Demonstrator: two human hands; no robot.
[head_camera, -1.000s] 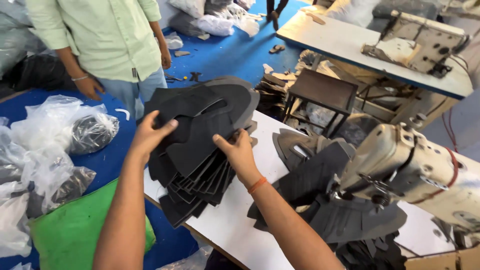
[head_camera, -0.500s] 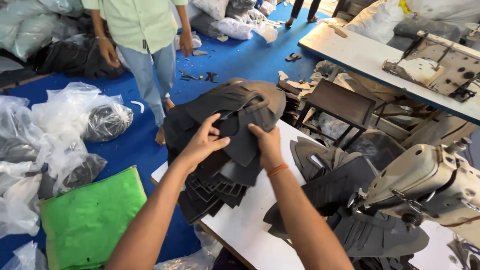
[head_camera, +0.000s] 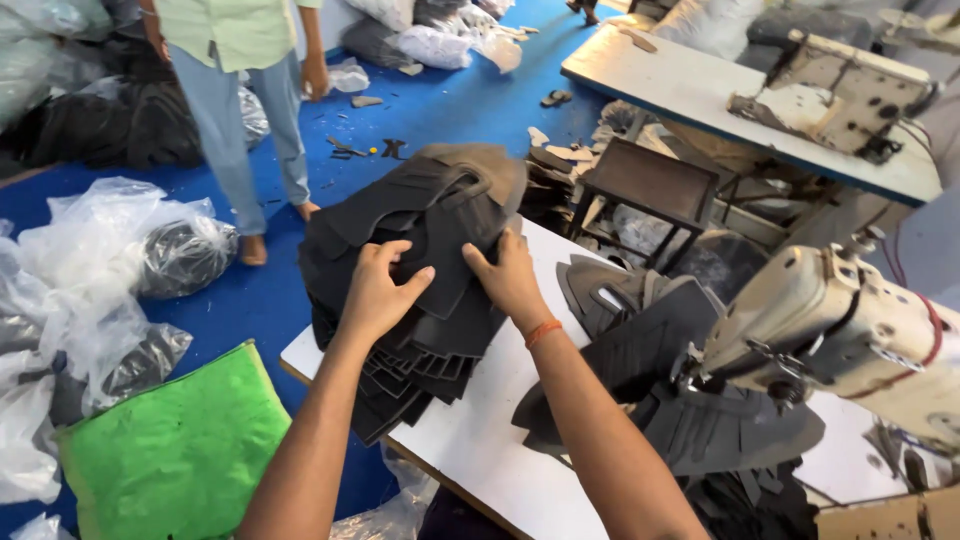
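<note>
A thick stack of black cut fabric pieces (head_camera: 420, 250) lies on the left corner of a white table (head_camera: 480, 440). My left hand (head_camera: 378, 292) rests on top of the stack, fingers curled around one black piece. My right hand (head_camera: 508, 276), with an orange band at the wrist, presses on the same piece from the right. More black cut pieces (head_camera: 640, 350) lie spread to the right, under a cream sewing machine (head_camera: 850, 330).
Another person in a green shirt and jeans (head_camera: 240, 110) stands on the blue floor beyond the table. Clear plastic bags (head_camera: 110, 270) and a green bag (head_camera: 180, 450) lie at the left. A dark stool (head_camera: 650, 185) and a second table with a machine (head_camera: 830, 90) stand behind.
Both hands have slid down and closer together on the stack's top piece. The view has shifted, so the standing person appears further up and left.
</note>
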